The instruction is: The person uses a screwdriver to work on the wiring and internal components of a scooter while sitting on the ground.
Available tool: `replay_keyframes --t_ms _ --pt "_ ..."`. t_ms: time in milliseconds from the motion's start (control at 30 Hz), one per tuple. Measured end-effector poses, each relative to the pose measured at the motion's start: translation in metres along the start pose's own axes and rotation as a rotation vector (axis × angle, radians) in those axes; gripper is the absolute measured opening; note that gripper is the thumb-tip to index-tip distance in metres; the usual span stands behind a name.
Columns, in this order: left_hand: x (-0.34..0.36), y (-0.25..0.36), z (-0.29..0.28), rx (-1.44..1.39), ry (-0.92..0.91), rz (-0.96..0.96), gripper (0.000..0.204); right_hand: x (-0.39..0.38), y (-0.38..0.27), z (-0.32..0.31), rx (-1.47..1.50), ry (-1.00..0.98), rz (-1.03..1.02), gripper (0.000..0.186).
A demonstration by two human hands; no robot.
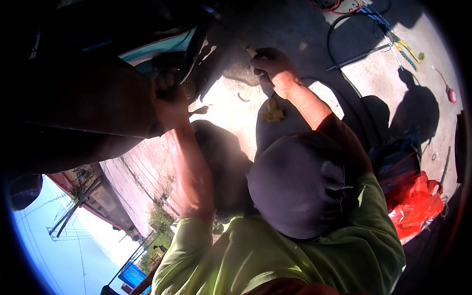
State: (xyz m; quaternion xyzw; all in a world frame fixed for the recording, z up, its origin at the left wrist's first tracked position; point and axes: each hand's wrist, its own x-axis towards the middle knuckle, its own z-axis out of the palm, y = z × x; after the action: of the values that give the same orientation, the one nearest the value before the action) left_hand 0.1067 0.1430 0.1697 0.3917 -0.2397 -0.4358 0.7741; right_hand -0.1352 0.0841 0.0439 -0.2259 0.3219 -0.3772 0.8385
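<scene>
Fingers of your right hand (pixel 276 68) clamped on a thin rod (pixel 250 50); your left hand's (pixel 170 101), shadowed, can't tell.

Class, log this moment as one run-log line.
left hand: shadowed, grip unclear | right hand: holding slim tan piece | ground: crumpled red plastic on right side

Right hand (pixel 271 68) on slim tan piece (pixel 250 51); left hand (pixel 170 102), shadowed, by dark panel (pixel 115 101). 1 red plastic bag (pixel 417 204) lower right.
</scene>
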Motion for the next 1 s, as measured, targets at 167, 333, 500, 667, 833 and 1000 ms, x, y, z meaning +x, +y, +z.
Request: replay_keyframes --t_ms 167,333,500,667,833,1000 --pt "-0.002 0.001 -0.001 0.006 0.04 0.017 0.03 -0.002 0.006 0.005 -0.863 0.184 -0.811 0.029" --pt "-0.004 -0.004 0.01 0.036 0.115 0.021 0.031 0.007 0.011 -0.003 -0.388 0.002 -0.529 0.029" --pt "-0.006 -0.004 0.016 0.06 0.187 0.019 0.033 -0.006 -0.019 0.001 0.504 -0.211 0.26 0.03" --pt "0.006 0.002 -0.011 0.002 -0.103 0.012 0.034 -0.008 -0.018 0.011 0.134 -0.079 0.041 0.03" --pt "0.002 -0.003 -0.005 -0.007 -0.027 0.011 0.033 -0.001 0.004 0.004 -0.721 0.174 -0.698 0.029" --pt "0.001 -0.003 -0.004 -0.017 -0.044 0.006 0.031 0.008 0.017 -0.002 -0.553 0.134 -0.458 0.026"
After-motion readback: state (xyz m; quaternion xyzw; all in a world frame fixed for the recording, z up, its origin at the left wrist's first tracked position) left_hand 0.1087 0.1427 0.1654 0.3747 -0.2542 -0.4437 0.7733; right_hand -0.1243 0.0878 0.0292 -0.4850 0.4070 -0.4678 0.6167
